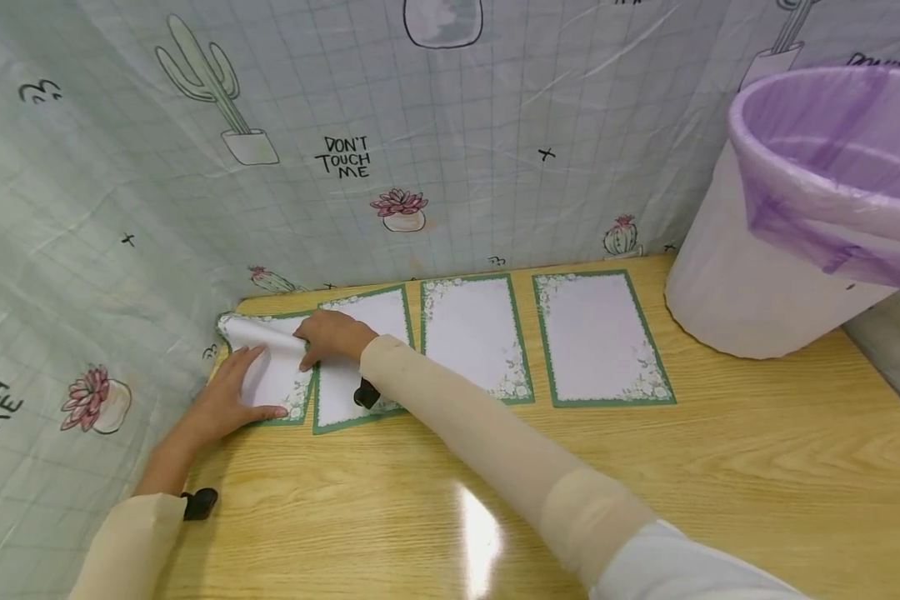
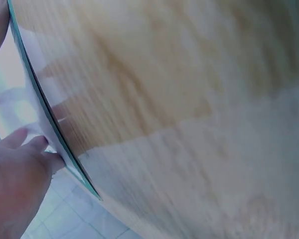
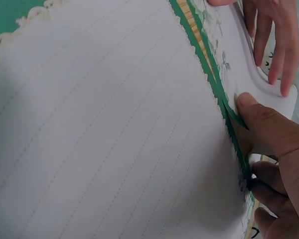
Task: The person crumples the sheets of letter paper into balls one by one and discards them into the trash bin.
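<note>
At the left end of the table lies a white letter-paper sheet (image 1: 277, 379) with a green floral border, its far end curling up and over. My left hand (image 1: 228, 398) rests on its left side with fingers straight and thumb spread. Its right edge is pinched by my right hand (image 1: 336, 335); in the right wrist view the thumb (image 3: 261, 117) lies on top, the curled fingers lower down. Under that hand and wrist is a second bordered sheet (image 1: 386, 312), partly hidden. Faint dotted lines cross this sheet (image 3: 104, 114) in the right wrist view.
Two more bordered sheets, a third (image 1: 468, 337) and a fourth (image 1: 600, 337), lie farther right in the row. A white bin (image 1: 727, 258) with a purple liner (image 1: 802, 212) stands at the right. Printed cloth (image 1: 457, 158) hangs behind and left of the wooden table (image 1: 330, 525).
</note>
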A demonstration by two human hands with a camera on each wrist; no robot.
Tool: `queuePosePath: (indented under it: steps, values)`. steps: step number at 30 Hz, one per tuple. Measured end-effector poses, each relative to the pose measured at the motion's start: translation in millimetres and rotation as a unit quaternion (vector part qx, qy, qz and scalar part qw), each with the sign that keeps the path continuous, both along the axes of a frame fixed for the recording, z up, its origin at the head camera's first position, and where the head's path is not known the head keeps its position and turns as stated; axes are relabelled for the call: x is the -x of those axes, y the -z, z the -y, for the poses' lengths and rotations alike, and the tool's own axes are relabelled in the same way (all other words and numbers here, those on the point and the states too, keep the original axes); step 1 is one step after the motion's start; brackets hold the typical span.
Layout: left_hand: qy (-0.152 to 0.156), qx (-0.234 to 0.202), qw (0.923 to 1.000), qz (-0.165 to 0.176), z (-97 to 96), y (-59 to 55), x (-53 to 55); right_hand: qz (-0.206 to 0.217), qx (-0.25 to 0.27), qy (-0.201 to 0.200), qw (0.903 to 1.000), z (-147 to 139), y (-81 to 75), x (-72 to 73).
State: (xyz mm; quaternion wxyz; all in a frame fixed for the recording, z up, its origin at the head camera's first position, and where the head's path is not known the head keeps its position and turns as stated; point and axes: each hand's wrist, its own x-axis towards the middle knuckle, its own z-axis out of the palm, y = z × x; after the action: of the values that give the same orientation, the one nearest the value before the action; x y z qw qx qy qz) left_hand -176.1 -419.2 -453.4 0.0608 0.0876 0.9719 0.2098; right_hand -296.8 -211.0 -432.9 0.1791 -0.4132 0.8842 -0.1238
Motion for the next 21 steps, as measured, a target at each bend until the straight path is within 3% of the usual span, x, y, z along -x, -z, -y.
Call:
queuePosePath:
  steps: [5, 9, 12, 16, 21]
  values:
    - [-0.016, 0.01, 0.9988, -0.046, -1.2, 1.2, -2.2, 0.005, 0.011, -0.005, 0.9999, -1.1, 4.3, 4.8]
    - [-0.048, 0.05, 0.9948, -0.074, 2.9, -5.3, -6.0, -0.007, 0.009, 0.008, 0.9999, -4.0, 1.8, 5.8]
    - [-0.077, 0.075, 0.9924, -0.059, 8.4, -8.8, -7.9, -0.004, 0.011, 0.015, 0.9998, -5.0, 0.7, 5.4]
    - [-0.087, 0.061, 0.9933, -0.043, 12.1, -8.5, -9.4, -0.008, 0.013, 0.004, 0.9999, -4.8, 0.6, 4.4]
    - [-0.086, 0.055, 0.9923, -0.069, 11.6, -7.6, -10.4, -0.022, 0.021, -0.016, 0.9994, -4.3, 1.6, 4.8]
